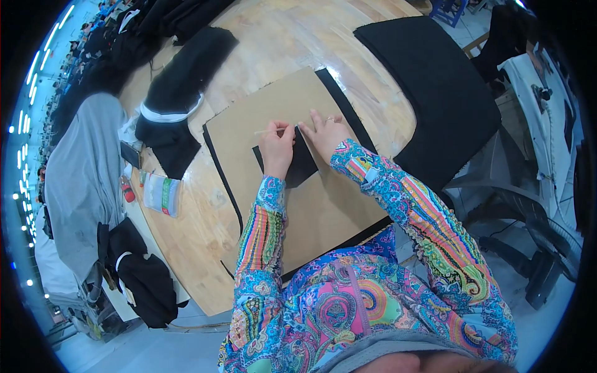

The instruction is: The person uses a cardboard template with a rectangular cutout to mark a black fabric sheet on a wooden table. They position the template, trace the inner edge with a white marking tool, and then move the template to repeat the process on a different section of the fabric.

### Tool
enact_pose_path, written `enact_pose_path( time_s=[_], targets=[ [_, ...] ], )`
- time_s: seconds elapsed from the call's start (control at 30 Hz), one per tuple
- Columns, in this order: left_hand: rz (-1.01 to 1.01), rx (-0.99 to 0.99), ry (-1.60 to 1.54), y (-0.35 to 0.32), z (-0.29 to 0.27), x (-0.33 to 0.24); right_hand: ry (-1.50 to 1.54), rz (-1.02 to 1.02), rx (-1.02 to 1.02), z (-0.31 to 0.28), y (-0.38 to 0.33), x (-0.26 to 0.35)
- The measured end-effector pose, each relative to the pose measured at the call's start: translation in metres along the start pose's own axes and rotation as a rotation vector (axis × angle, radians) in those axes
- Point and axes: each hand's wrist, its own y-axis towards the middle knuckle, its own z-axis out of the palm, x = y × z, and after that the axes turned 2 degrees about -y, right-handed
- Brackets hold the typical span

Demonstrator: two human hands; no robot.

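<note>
A large brown card sheet lies flat on black fabric, whose edges show around it. In the middle of the card is a black, pocket-shaped patch. I cannot tell whether it is a cut-out or a piece lying on top. My left hand is closed in a pinch on a thin pale stick, over the patch's upper left part. Beside it, at the patch's upper right, my right hand rests on the card with fingers spread, holding nothing.
A stack of black fabric panels covers the wooden table's right side. More black fabric, tied with a white band, lies at the left. Near the left edge are a plastic packet and a small red item. A dark chair stands right.
</note>
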Motion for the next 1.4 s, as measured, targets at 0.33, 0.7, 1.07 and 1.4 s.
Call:
enact_pose_path(
  time_s=[0.33, 0.7, 1.07, 1.4],
  targets=[
    [0.134, 0.027, 0.26, -0.006, 0.0, 0.01, -0.017, -0.007, 0.005, -0.006, -0.002, 0.001],
    [-0.159, -0.138, -0.3, -0.099, -0.1, -0.006, -0.02, -0.037, 0.077, -0.013, -0.005, -0.003],
    [0.068, -0.326, 0.161, -0.112, -0.138, 0.041, 0.132, -0.174, -0.039, -0.014, -0.051, -0.017],
    [0.4, -0.349, 0.579, -0.098, -0.099, 0.052, 0.272, 0.11, -0.143, -0.004, -0.057, -0.017]
  ],
)
